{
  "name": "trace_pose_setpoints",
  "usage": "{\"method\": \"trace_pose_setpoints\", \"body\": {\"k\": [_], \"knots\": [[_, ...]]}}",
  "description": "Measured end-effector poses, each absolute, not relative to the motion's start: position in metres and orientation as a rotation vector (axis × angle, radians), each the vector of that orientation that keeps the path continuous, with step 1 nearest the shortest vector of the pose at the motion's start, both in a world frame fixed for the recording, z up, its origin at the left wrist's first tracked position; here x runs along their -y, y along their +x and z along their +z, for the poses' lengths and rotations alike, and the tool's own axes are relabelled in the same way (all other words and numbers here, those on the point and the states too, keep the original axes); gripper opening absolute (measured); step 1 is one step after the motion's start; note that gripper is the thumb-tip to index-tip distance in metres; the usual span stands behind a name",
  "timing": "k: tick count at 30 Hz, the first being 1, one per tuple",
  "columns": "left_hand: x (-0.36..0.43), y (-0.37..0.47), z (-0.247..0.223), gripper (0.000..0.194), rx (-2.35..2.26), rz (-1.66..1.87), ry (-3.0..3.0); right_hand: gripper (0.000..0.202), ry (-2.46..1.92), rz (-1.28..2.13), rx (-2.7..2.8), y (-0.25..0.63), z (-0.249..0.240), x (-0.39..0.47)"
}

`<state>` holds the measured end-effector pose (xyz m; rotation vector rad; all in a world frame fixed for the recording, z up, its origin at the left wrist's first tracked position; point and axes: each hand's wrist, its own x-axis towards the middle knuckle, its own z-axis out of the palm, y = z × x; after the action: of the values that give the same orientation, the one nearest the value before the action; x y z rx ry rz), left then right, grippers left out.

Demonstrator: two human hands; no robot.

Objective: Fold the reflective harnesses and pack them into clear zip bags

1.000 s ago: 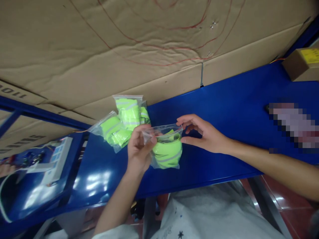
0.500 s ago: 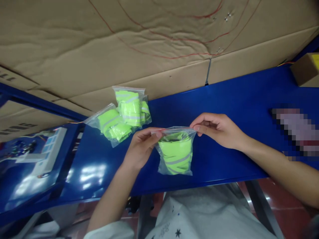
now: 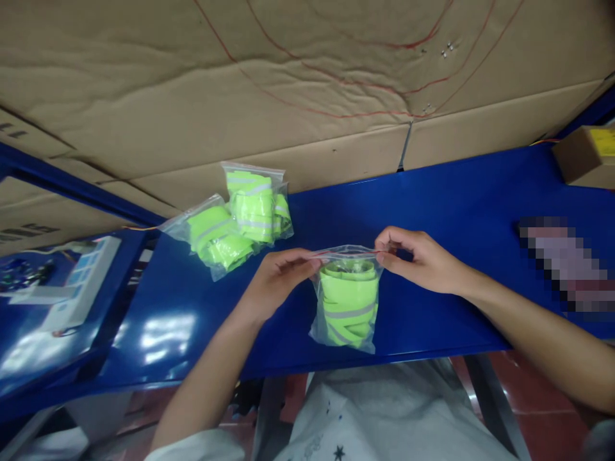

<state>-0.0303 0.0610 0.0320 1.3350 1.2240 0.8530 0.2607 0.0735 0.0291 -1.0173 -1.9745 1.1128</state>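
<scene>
A clear zip-lock bag [image 3: 318, 323] holds a rolled neon-yellow reflective strap [image 3: 350, 296] with grey stripes. Its top edge is pinched at the left corner by my left hand [image 3: 278, 278], thumb against fingers. At the right corner of the same edge, my right hand [image 3: 416, 259] pinches the plastic between thumb and forefinger. The bag hangs upright between both hands, near the front of the blue table. Left of it and farther back, several similar filled bags [image 3: 254, 205] lie in a heap against the cardboard.
A cardboard wall [image 3: 307, 128] runs behind the blue table [image 3: 456, 198]. On the right lie a pixelated flat object [image 3: 569, 262] and a cardboard box [image 3: 583, 157]. At left, a white power strip [image 3: 84, 282] rests on another blue surface.
The bag appears slightly lower and farther right in view, still between both hands. My right hand's fingers have shifted a little along its top edge. The camera view has moved slightly.
</scene>
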Motion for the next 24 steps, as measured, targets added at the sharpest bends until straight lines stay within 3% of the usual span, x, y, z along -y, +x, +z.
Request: {"method": "trace_pose_setpoints", "body": {"k": [10, 15, 24], "knots": [[-0.058, -0.016, 0.027, 0.028, -1.075, 0.966, 1.142, 0.035, -1.052, 1.665, 1.708, 0.261, 0.026, -0.084], [-0.059, -0.008, 0.021, 0.045, -1.013, 0.795, 0.923, 0.038, -1.117, 1.702, 1.674, 0.26, 0.022, -0.083], [-0.064, -0.011, 0.003, 0.032, -1.096, 0.881, 1.107, 0.037, -1.191, 1.698, 1.672, 0.257, 0.012, -0.088]]}}
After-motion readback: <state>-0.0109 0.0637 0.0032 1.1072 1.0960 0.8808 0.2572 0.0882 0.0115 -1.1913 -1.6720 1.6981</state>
